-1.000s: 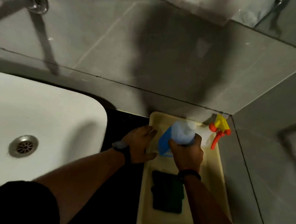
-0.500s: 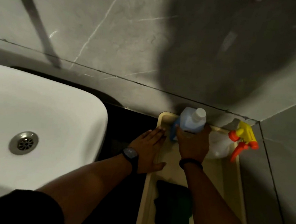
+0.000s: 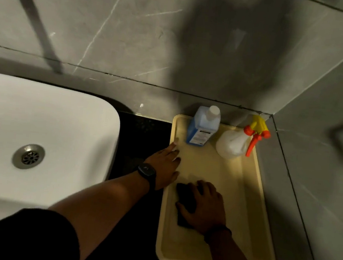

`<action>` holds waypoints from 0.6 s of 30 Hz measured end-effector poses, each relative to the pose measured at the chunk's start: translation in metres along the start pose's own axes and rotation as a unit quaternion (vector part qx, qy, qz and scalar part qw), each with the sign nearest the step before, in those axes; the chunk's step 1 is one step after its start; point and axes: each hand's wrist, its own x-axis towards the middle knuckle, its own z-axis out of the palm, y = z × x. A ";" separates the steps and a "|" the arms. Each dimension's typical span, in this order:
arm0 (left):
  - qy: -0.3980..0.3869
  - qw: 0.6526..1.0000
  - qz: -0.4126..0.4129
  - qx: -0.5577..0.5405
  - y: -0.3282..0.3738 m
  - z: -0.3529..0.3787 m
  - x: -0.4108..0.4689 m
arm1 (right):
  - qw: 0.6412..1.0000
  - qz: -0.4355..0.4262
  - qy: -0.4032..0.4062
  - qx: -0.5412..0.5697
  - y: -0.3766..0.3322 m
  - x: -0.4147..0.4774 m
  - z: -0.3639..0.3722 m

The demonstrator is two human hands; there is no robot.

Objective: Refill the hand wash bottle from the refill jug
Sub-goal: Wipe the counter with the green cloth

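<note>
Pressing down on a dark sponge pad mid-tray, the right hand lies fingers curled over it; whether it grips or only rests, cannot tell. Left hand flat and spread, empty, fingers on the left rim of the cream tray, steadying it. Blue bottle, white cap on, stands upright at the tray's far edge by the wall, free of both hands; a white spray bottle with orange trigger leans just beside it. White basin to the left. No refill jug clearly in view. Judgement: a tidying wipe. Keep the left hand braced, sweep the pad along the tray floor, stay clear of the bottles so neither tips.
</note>
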 end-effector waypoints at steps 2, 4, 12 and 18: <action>-0.004 1.000 0.014 0.003 0.005 0.004 -0.011 | 1.000 0.028 0.008 -0.007 -0.011 -0.004 0.006; -0.010 1.000 0.026 -0.001 0.010 0.004 -0.026 | 0.998 0.058 0.020 0.004 -0.023 -0.005 0.008; 0.084 0.985 0.020 -0.151 0.021 -0.034 -0.145 | 0.981 0.142 0.097 0.084 -0.074 -0.038 -0.030; 0.191 0.957 0.015 -0.218 0.000 -0.041 -0.289 | 0.967 0.105 0.173 0.158 -0.185 -0.105 -0.038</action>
